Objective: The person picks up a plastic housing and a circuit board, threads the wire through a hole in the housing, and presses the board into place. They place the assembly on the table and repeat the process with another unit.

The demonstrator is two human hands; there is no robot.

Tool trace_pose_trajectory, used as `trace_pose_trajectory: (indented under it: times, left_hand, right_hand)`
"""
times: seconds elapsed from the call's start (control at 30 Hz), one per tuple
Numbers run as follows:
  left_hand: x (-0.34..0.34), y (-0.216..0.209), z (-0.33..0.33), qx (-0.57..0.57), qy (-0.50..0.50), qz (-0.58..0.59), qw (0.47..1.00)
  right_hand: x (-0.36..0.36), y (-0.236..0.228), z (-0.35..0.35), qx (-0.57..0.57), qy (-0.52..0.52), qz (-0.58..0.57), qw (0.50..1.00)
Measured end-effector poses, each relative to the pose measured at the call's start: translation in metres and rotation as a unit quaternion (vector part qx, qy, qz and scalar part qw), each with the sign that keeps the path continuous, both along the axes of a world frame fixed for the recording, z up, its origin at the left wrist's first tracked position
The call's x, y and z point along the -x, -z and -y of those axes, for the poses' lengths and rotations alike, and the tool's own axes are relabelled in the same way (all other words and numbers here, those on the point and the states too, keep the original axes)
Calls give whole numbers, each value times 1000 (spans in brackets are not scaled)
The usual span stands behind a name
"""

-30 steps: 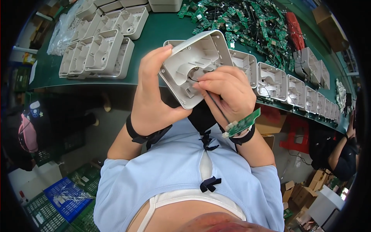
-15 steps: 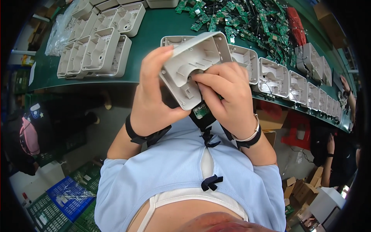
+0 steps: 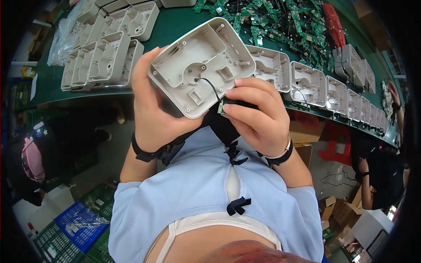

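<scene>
Housing shell (image 3: 202,65) sits at centre, held above the near edge of the bench (image 3: 175,26). Left hand (image 3: 155,111) at its 8 o'clock, right hand (image 3: 258,116) at its 4 o'clock. Stacked shells (image 3: 103,57) lie on the bench at 9 o'clock; row of shells (image 3: 333,90) runs toward 3 o'clock; circuit board pile (image 3: 280,17) at 1 o'clock.

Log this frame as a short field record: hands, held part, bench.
left hand: grips beige plastic housing from its left side, open cavity up
right hand: pinches small green circuit board at housing's lower edge
black wire: runs from housing centre to board
green bench: rows of empty housings, pile of circuit boards
</scene>
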State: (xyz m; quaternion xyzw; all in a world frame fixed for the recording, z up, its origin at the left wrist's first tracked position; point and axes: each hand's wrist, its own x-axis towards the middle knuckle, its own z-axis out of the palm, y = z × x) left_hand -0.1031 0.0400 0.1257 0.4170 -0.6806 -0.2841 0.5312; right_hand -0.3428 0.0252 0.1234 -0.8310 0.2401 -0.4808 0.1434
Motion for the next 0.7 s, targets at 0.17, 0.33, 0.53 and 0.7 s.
trace_pose_trajectory:
  times: [0.17, 0.33, 0.53, 0.7]
  left_hand:
    - [1, 1, -1, -4, 0, -9, 1000]
    - [6, 2, 0, 0, 1, -15, 1000]
    - [9, 0, 0, -11, 9, 5, 1000]
    - [23, -3, 1, -42, -7, 7, 999]
  right_hand:
    - [1, 0, -8, 23, 26, -30, 999]
    - [0, -11, -12, 9, 38, -58, 998]
    - [2, -9, -9, -11, 53, -40, 998]
    - [5, -2, -6, -41, 84, 17, 995]
